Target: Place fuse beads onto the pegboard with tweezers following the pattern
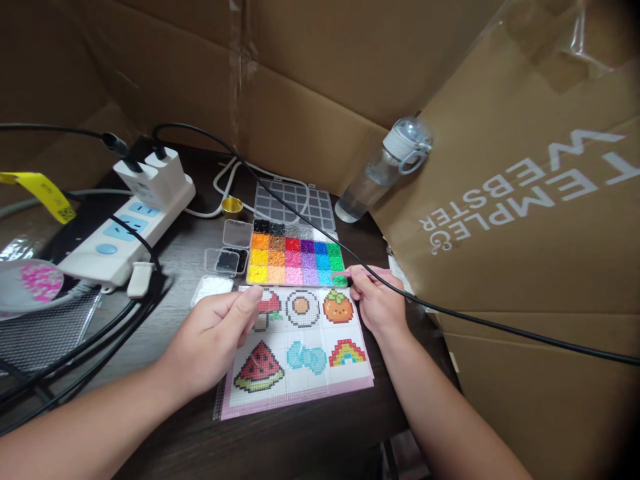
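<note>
My right hand [379,300] pinches pink tweezers [370,272], whose tip reaches the light blue and green compartments at the front right of the bead box [293,257]. Small beads sorted by colour fill the box. My left hand [219,337] is closed over the left edge of the pattern sheet [300,393], thumb on top near the mushroom; what its fingers hold, if anything, is hidden. The sheet shows a mushroom, egg, orange fruit, watermelon, blue bow and rainbow under a clear pegboard.
A white power strip [127,230] with cables stands left. Small bead boxes [213,288] and a gold cup [232,208] lie left of the bead box. Behind are a bottle [373,179] and cardboard walls [310,87]. A black cable [480,322] crosses the view.
</note>
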Demonstrator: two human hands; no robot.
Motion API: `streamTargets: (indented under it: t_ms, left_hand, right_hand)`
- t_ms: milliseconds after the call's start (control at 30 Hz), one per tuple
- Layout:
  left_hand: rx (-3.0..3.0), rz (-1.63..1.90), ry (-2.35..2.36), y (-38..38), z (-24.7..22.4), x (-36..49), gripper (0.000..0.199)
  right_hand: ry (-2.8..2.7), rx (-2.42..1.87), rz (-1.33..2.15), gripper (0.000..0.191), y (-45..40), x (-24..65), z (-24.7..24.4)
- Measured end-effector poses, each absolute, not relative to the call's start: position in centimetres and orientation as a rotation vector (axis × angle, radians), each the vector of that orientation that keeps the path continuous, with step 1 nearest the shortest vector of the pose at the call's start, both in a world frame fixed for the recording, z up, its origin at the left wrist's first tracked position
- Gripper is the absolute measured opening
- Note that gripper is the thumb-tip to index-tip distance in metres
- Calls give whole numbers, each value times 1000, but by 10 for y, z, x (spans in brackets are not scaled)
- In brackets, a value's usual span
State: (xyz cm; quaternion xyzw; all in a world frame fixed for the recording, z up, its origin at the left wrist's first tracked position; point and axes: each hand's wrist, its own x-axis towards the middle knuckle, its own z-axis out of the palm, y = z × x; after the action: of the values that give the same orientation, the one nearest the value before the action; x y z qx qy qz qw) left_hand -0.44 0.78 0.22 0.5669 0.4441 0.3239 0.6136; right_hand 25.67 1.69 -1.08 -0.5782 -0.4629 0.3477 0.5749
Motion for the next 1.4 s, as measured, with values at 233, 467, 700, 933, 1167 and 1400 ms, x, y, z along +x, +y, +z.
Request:
streamTargets:
  t_ms: [233,467,700,933,1167,1400]
  left_hand:
    - [1298,745,1037,8,1,-5,52]
    - [1302,751,1027,8,1,-5,52]
    - [1300,756,1032,8,0,-5,52]
    - [1318,751,1052,8,2,-5,52]
    - [1307,770,1024,7,0,-5,51]
    - [1312,766,1025,7,3,-5,50]
  right_hand:
    - [-1074,-1389,827,16,17,258,-12]
    - [-1066,-1393,831,17,17,257,-13]
    - [-1059,-1380,858,16,17,256,-11]
    - [-1022,-1366,886,16,19,257,-5]
    - [-841,-1353,794,13,23,269,-3]
    - [-804,-1244,803,13,19,261,4]
